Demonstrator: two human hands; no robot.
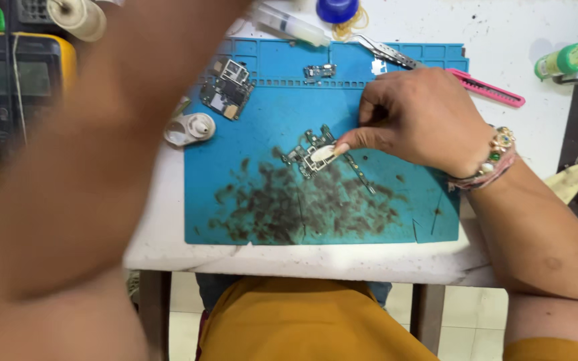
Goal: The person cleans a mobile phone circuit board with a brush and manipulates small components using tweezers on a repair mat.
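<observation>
Fingers of the right hand [423, 120] pinch together and press a small white pad [323, 152] onto a little circuit board [310, 155], in the middle of the blue mat [262, 200] on the bench [342, 257]. It looks like wiping or cleaning. The left hand is out of view; only its blurry arm [81, 167] reaches far left. The mat's near part is bare but stained; a second board [227, 88] and tweezers [386, 52] lie far back.

Under the right grip [417, 120] a circuit board [316, 155] lies on the mat [269, 200]. Left of the grip lies a second board [226, 88]; behind it, tweezers [386, 52]; beside it to the right, a cutter [486, 87] on the counter [543, 113].
</observation>
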